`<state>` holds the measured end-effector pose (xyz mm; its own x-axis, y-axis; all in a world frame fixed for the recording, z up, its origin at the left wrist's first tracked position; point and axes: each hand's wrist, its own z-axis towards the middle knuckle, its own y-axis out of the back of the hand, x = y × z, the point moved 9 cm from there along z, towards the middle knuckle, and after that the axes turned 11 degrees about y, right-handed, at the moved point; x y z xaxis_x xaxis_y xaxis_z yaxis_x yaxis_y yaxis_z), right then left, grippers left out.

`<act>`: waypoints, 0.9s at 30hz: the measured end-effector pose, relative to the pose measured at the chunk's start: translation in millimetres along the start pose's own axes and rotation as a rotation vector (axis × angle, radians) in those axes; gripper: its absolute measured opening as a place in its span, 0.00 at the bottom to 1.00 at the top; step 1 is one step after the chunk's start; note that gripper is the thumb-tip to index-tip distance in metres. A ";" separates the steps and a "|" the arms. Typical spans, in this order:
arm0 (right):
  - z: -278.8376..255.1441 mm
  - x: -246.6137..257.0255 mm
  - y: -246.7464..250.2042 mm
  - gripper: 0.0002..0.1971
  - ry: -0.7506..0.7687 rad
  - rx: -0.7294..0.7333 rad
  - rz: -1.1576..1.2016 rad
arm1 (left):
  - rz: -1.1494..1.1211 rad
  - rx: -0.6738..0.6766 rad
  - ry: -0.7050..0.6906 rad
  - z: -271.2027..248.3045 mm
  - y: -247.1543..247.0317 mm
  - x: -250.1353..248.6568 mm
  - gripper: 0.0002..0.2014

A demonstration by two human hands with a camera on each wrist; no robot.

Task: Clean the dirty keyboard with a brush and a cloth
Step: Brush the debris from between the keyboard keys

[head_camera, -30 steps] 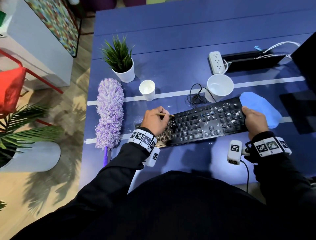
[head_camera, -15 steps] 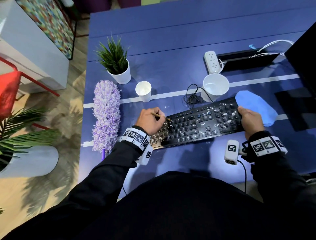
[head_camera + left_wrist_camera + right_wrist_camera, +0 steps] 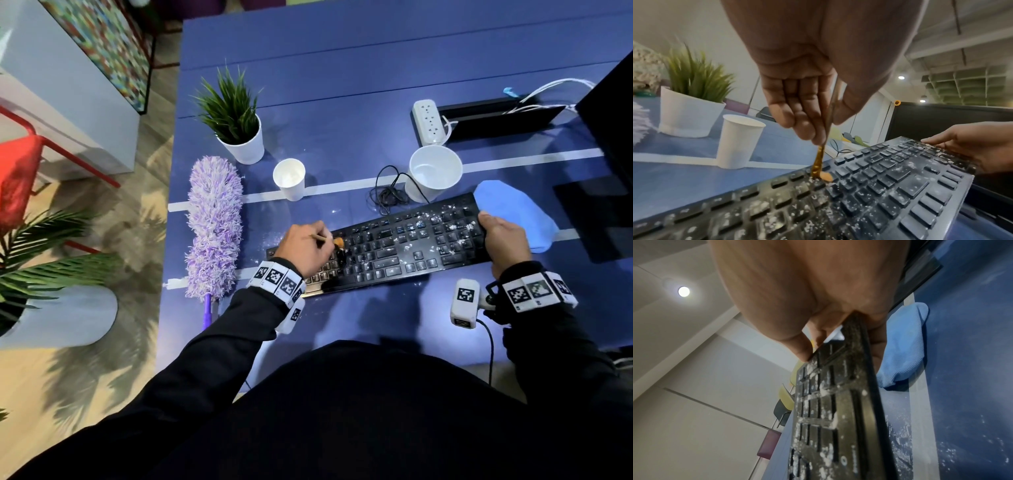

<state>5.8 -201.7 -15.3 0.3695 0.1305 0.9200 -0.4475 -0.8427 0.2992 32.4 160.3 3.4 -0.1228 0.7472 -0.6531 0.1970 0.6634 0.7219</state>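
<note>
A black keyboard (image 3: 394,245) dusted with white crumbs lies slanted on the blue table (image 3: 342,96). My left hand (image 3: 308,248) pinches a thin brush (image 3: 334,242) and holds its tip on the keys near the keyboard's left part; in the left wrist view the brush (image 3: 819,162) touches the upper key rows of the keyboard (image 3: 879,186). My right hand (image 3: 503,241) grips the keyboard's right end, thumb on top; in the right wrist view the keyboard (image 3: 834,410) is lifted off the table there. A blue cloth (image 3: 517,216) lies just beyond that hand, also the cloth (image 3: 902,350).
A purple fluffy duster (image 3: 214,226) lies left of the keyboard. Behind it stand a small paper cup (image 3: 289,178), a larger white cup (image 3: 433,173), a potted plant (image 3: 239,123), a coiled black cable (image 3: 388,193) and a power strip (image 3: 428,121). A dark monitor (image 3: 609,137) is at right.
My left hand has shifted slightly along the keys, and the brush tip now shows to the right of the fingers. The right hand keeps its grip on the keyboard's end.
</note>
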 end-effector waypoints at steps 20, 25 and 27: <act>1.0 3.2 0.1 0.15 0.024 0.009 -0.008 | 0.074 -0.116 0.304 -5.7 29.8 36.2 0.13; -0.8 4.7 -0.1 0.12 0.030 0.013 -0.009 | -0.123 -0.110 0.414 0.0 42.4 70.9 0.09; -0.3 5.2 -0.5 0.12 0.032 0.017 -0.015 | -0.079 -0.066 0.419 -0.5 41.4 78.6 0.08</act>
<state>7.7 -200.5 -10.6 0.3494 0.1595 0.9233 -0.4286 -0.8491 0.3088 30.4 246.5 -17.9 -0.5221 0.6363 -0.5679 0.1096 0.7104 0.6952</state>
